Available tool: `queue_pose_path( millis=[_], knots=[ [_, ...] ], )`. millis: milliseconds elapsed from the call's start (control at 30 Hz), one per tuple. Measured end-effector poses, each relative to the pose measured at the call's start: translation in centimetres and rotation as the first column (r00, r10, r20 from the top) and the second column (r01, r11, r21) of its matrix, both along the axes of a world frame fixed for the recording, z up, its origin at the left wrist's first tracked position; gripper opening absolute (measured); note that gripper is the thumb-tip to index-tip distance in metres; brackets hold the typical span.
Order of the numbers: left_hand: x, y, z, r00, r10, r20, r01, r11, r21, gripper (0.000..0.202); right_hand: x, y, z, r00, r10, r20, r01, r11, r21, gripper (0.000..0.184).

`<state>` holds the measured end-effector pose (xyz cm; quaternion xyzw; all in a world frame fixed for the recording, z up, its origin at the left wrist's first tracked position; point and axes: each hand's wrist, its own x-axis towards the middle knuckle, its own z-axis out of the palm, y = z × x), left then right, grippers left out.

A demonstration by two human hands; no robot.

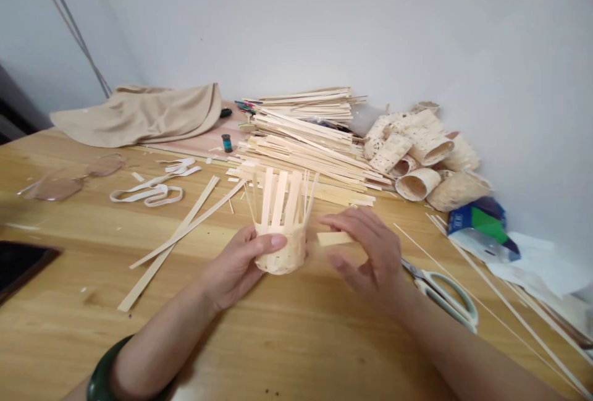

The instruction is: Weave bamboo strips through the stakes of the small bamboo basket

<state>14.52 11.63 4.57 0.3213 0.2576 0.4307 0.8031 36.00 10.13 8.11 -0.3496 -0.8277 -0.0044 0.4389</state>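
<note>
My left hand is wrapped around a small, partly woven bamboo basket, with the thumb across its front. Its lower wall is tightly woven, and several loose upright strips rise from the rim. To the right of it, my right hand hovers with thumb and fingers apart. A short flat bamboo strip shows between that thumb and the fingers; I cannot tell whether the hand touches it. White-handled scissors lie beside the right wrist, their blades partly hidden by it.
Bamboo strips are piled at the back, with woven tubes at back right. Two crossed strips, a white ribbon, glasses and a dark phone lie left. Long thin strips run along the right.
</note>
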Motion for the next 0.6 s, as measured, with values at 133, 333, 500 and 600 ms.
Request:
queue_pose_path(
  millis=[133, 333, 500, 600],
  knots=[
    [0.2, 0.2, 0.1, 0.993, 0.114, -0.036, -0.115, 0.993, -0.038, 0.044, 0.8, 0.6, 0.8, 0.961, -0.215, 0.173, 0.199, 0.974, 0.109, 0.026],
    [0.1, 0.6, 0.6, 0.956, 0.293, 0.006, -0.289, 0.946, -0.146, 0.026, 1.0, 2.2, -1.0, 0.827, -0.392, 0.402, 0.432, 0.902, -0.009, 0.027],
    [-0.2, 0.8, 0.8, 0.958, 0.285, 0.038, -0.278, 0.951, -0.134, 0.022, 0.2, 2.9, -2.3, 0.766, -0.175, 0.619, 0.394, 0.888, -0.237, 0.029],
    [-0.2, 0.8, 1.0, 0.960, 0.280, -0.007, -0.279, 0.951, -0.132, 0.018, 0.1, 2.5, -2.7, 0.776, -0.153, 0.612, 0.361, 0.903, -0.232, 0.033]
  ],
)
